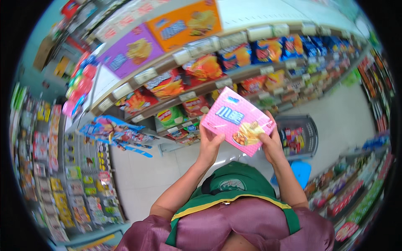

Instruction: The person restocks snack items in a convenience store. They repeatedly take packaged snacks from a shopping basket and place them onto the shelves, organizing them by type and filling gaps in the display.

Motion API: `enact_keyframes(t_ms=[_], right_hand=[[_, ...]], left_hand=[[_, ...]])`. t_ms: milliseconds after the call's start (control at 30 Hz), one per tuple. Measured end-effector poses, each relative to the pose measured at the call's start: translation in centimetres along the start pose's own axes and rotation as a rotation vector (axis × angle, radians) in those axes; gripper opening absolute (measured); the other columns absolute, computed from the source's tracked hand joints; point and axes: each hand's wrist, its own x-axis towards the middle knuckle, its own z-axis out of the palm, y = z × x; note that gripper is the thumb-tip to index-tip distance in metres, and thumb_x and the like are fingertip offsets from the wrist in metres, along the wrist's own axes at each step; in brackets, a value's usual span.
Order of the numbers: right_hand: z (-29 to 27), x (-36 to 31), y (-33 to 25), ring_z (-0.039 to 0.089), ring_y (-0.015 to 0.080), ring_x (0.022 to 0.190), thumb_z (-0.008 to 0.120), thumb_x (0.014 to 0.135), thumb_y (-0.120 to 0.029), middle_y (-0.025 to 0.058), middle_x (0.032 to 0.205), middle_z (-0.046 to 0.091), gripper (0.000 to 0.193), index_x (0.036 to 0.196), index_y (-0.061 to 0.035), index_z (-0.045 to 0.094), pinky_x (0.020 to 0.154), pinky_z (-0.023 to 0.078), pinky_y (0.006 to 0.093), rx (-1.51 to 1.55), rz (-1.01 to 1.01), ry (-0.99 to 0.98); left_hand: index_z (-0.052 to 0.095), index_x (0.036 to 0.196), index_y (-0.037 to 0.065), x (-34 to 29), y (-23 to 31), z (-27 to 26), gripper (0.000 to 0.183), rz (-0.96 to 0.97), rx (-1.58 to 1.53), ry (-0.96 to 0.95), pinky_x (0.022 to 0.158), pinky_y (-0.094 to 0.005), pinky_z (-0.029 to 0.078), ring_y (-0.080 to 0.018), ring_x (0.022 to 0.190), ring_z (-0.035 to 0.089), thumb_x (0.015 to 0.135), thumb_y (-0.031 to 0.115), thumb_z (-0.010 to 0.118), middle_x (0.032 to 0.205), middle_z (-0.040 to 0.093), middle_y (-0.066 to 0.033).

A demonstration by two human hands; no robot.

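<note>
One pink box (238, 120) sits just off the middle of the view toward 3 o'clock, held in two hands before one green apron (234, 182). Two larger boxes stand on the shelf top: one purple box (132, 52) between 10 and 11 o'clock, one orange box (184, 26) just short of 12. One grey basket (312, 134) lies at 3 o'clock with several packets inside, too small to count, and one blue object (300, 170) near 4. Snack bags fill the racks from 10 to 2 o'clock, too many and too blurred to number.

The left hand (211, 143) grips the box at its 8 o'clock end, thumb at the lower edge, forearm rising from 7. The right hand (272, 143) closes on its 4 o'clock end, thumb flat on the printed face, forearm coming from between 4 and 5. The box tilts, its long edges running toward 4 o'clock; fingers behind it are mostly hidden
</note>
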Motion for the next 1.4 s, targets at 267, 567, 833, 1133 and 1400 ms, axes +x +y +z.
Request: enact_keyframes(t_ms=[267, 567, 833, 1133, 1400], right_hand=[[3.3, 3.9, -4.5, 0.045, 0.0255, 0.121, 0.076, 0.069, -0.019, 0.0164, 0.134, 0.041, 0.104, 0.147, -0.0052, 0.009, 0.102, 0.035, 0.0367, -0.191, -0.032, -0.487], [11.9, 6.9, -5.2, 0.039, 0.0259, 0.128, 0.068, 0.078, -0.011, 0.0189, 0.143, 0.032, 0.093, 0.148, -0.0046, 0.006, 0.105, 0.031, 0.0353, -0.438, -0.248, -0.866], [25.4, 7.4, -5.6, 0.035, 0.0382, 0.131, 0.064, 0.081, -0.006, 0.0263, 0.144, 0.029, 0.072, 0.142, -0.0035, 0.026, 0.104, 0.034, 0.0384, -0.624, -0.911, -0.838], [40.6, 10.3, -3.7, 0.049, 0.0334, 0.121, 0.062, 0.081, 0.002, 0.0224, 0.131, 0.048, 0.062, 0.137, -0.0043, 0.037, 0.097, 0.043, 0.0374, -0.596, -1.153, -0.614], [43.7, 11.7, -1.0, 0.042, 0.0485, 0.119, 0.054, 0.078, 0.008, 0.0358, 0.129, 0.037, 0.055, 0.131, -0.0014, 0.039, 0.096, 0.042, 0.0439, -0.895, -1.210, -0.432]], left_hand=[[0.028, 0.140, 0.001, -3.0, 4.8, -3.1, 0.077, 0.175, 0.288, 0.075, 0.101, -0.0338, 0.036, -0.0209, 0.123, 0.041, 0.084, 0.033, 0.069, 0.136, 0.041, -0.0117], [0.040, 0.135, -0.001, -6.2, 10.8, -6.0, 0.063, 0.567, 0.778, 0.413, 0.100, -0.0310, 0.036, -0.0179, 0.121, 0.044, 0.086, 0.027, 0.067, 0.129, 0.048, -0.0094], [0.043, 0.131, -0.002, -6.1, 21.6, -9.9, 0.043, 0.850, 0.672, 0.454, 0.088, -0.0254, 0.043, -0.0115, 0.102, 0.053, 0.092, 0.010, 0.056, 0.115, 0.057, -0.0064], [0.040, 0.134, -0.001, -1.0, 35.7, -17.8, 0.045, 0.918, 0.720, 0.363, 0.095, -0.0281, 0.040, -0.0148, 0.110, 0.051, 0.092, 0.009, 0.055, 0.121, 0.054, -0.0081], [0.043, 0.130, 0.000, 4.8, 37.3, -22.4, 0.043, 0.838, 0.740, 0.266, 0.089, -0.0277, 0.043, -0.0126, 0.101, 0.054, 0.092, 0.016, 0.057, 0.116, 0.057, -0.0076]])
